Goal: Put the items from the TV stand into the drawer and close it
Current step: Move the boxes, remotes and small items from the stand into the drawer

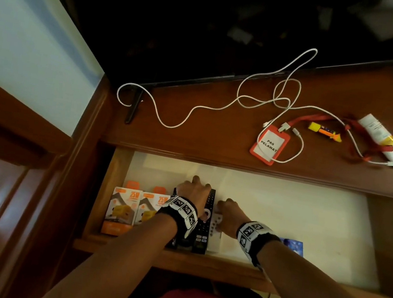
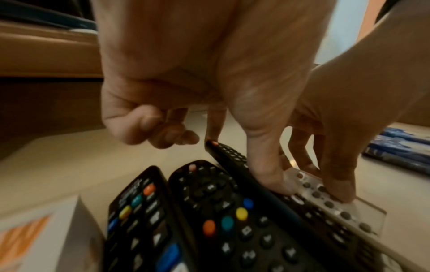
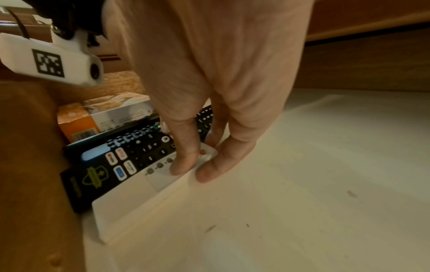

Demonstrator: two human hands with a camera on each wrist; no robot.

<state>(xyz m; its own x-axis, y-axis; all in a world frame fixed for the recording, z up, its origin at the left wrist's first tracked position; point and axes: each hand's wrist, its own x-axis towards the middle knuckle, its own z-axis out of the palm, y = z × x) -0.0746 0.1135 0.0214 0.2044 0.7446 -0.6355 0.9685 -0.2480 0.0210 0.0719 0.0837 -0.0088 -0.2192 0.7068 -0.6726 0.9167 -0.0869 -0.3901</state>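
Observation:
The open drawer (image 1: 176, 256) holds several black remotes and a white remote (image 1: 217, 222). My left hand (image 1: 198, 186) grips the long black remote (image 2: 232, 156), thumb on its side and a finger at its far end. My right hand (image 1: 226, 209) pinches the white remote (image 3: 130, 206) between thumb and forefinger; it lies beside the black remote (image 3: 139, 152). On the TV stand top lie a white cable (image 1: 195, 108), an orange badge holder (image 1: 269, 144) with a red lanyard, a yellow-orange marker (image 1: 325, 132) and a white tube (image 1: 384, 141).
Two orange-and-white boxes (image 1: 122, 211) stand at the drawer's left end, and a blue packet (image 1: 294, 245) lies right of my right wrist. The drawer's white floor (image 1: 295, 207) is bare to the right. A dark TV (image 1: 206, 25) stands behind the cable.

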